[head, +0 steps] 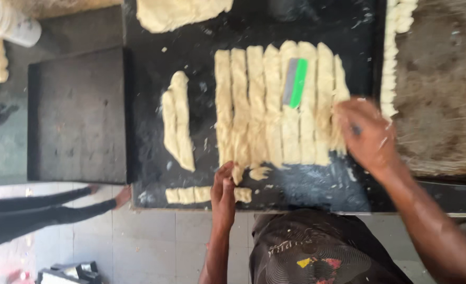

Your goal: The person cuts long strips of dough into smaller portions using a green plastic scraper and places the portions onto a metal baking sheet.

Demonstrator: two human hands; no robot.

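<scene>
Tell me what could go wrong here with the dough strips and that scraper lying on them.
The green-handled scraper rests on the cut dough strips, so it could dent them or get knocked as the right hand works the rightmost strips. The short dough pieces by the left hand lie close to the black board's front edge and might slip off onto the floor.

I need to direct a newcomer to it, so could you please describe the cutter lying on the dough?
On the black worktop, a row of long, pale dough strips lies side by side. A flat scraper rests across the strips right of the middle. It is the only grey and green thing among them.
</scene>
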